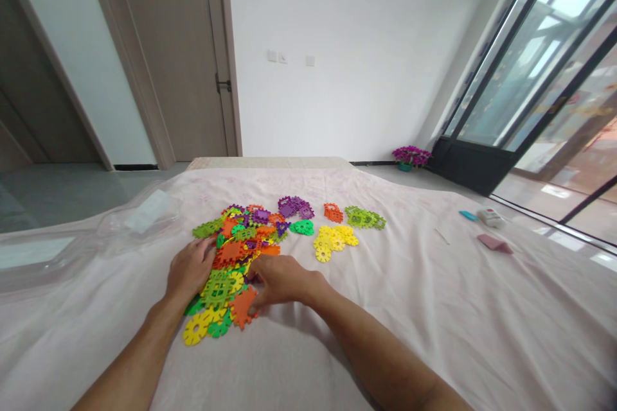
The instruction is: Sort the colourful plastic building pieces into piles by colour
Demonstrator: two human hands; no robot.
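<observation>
A mixed pile of flat plastic building pieces (231,253) in orange, green, yellow and purple lies on the cloth between my hands. My left hand (191,268) rests along the pile's left side, fingers stretched out and their tips partly hidden among the pieces. From the right, my right hand (282,279) reaches into the pile with thumb and fingers apart. Its thumb touches an orange square piece (243,306) at the near edge. Beyond the pile lie single-colour groups: purple pieces (295,207), green pieces (302,227), yellow discs (332,241), orange pieces (333,212) and light green pieces (365,218).
A pale pink cloth (409,308) with folds covers the table. Clear plastic packaging (139,221) sits at the left. Off to the right are a blue item (468,216), a small white box (490,218), a pink folded item (495,243) and a thin white stick (442,236).
</observation>
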